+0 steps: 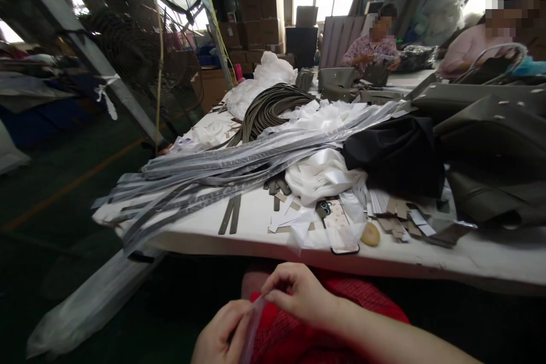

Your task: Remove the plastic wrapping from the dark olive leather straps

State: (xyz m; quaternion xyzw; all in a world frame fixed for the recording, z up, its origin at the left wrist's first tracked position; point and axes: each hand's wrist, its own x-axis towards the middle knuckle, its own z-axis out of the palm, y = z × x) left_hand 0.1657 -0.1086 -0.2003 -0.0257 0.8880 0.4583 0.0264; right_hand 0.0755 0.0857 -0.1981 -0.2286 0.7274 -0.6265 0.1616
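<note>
Low in the head view, over my lap in red checked cloth, both hands pinch a thin clear plastic strip. My left hand grips its lower part. My right hand holds its top end between thumb and fingertips. Just beyond them runs the near edge of the white worktable. On it lies a long pile of clear plastic sleeves beside white fabric and a black bag.
A phone, scissors, card scraps and olive straps lie on the table. Grey-green handbags fill the right side. Two other people sit at the far end. A fan stands left, and a plastic bag hangs off the table's corner.
</note>
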